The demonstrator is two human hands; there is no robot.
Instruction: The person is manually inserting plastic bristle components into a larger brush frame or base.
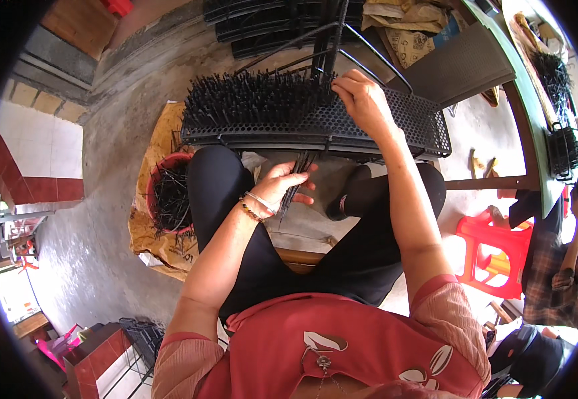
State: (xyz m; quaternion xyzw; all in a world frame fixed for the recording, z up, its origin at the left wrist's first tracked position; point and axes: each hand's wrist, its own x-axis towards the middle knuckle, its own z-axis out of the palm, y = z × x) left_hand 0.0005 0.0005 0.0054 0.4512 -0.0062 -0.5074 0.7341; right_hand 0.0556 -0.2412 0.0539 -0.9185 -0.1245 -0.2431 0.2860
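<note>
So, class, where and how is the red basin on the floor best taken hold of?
Probably by the left side of its rim, coming from the left and above. The red basin shows a curved edge there; the person's left leg crowds its right side, and black strips bristle across the middle.

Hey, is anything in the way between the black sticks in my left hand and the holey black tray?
Nothing visible stands between the bundled sticks in your left hand and the perforated tray, whose near rim shows just above them in the picture. Your right hand is beside the standing sticks.
</note>
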